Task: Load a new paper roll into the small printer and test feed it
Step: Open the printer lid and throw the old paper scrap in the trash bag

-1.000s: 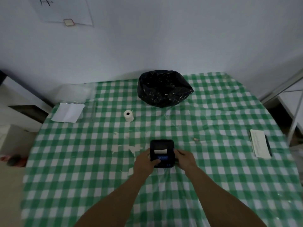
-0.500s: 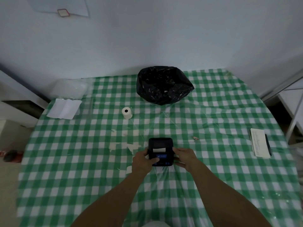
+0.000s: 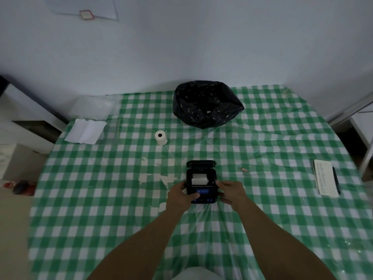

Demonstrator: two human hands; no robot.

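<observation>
A small black printer (image 3: 201,196) with a lit blue screen sits on the green checked tablecloth (image 3: 121,199) near the middle. Its lid (image 3: 201,164) is flipped back, and a white paper roll (image 3: 199,178) lies in the open bay. My left hand (image 3: 180,197) grips the printer's left side, thumb over the front panel. My right hand (image 3: 231,193) holds its right side. A second white paper roll (image 3: 160,137) stands on end farther back, apart from both hands.
A black plastic bag (image 3: 207,104) sits at the far edge by the wall. Folded white paper (image 3: 85,133) and clear plastic wrap (image 3: 92,107) lie at back left. A notepad (image 3: 325,177) with a pen (image 3: 336,179) lies right. Torn paper scraps (image 3: 159,177) lie left of the printer.
The printer's lid has swung open and now shows the paper roll inside. Both hands stay on the printer's sides.
</observation>
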